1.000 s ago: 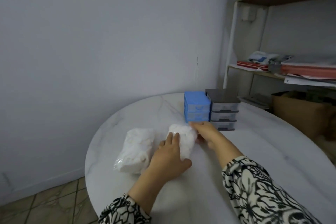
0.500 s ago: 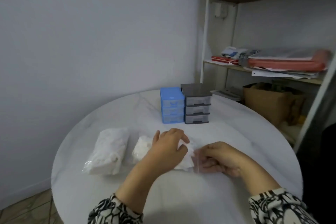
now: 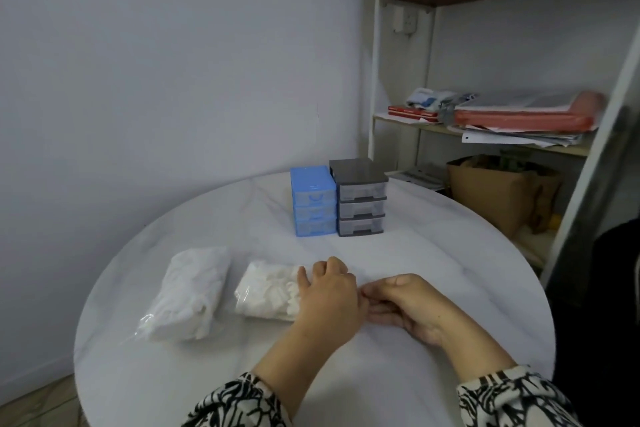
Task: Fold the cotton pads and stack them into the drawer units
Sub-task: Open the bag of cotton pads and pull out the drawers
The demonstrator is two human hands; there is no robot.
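Nearest of all, two black-and-white patterned sleeves (image 3: pixel 239 402) are seen coming in over the round white marble table (image 3: pixel 433 288). The left hand (image 3: pixel 327 300) is laid on the right end of a clear plastic bag of cotton pads (image 3: pixel 268 291), with its fingers curled down over the bag's end. The right hand (image 3: pixel 401 305) is set just to the right of it, touching it, with its fingertips (image 3: pixel 367 293) pinched together at that same end. It looks like the bag's mouth is being held there, but the thin plastic cannot be seen well, so this is only a guess.

The bag is laid with its long side going left to right, so the pads lie to the left of both hands. The mouth must be opened before a pad can be pulled out toward the right.

Just left of this bag, a second bag of white pads (image 3: pixel 188 295) is lying, not touched.

Farther back, a blue drawer unit (image 3: pixel 313 204) and a grey drawer unit (image 3: pixel 360 198) are stood side by side, touching. Three drawers are seen in each, all pushed shut. What is inside cannot be told.
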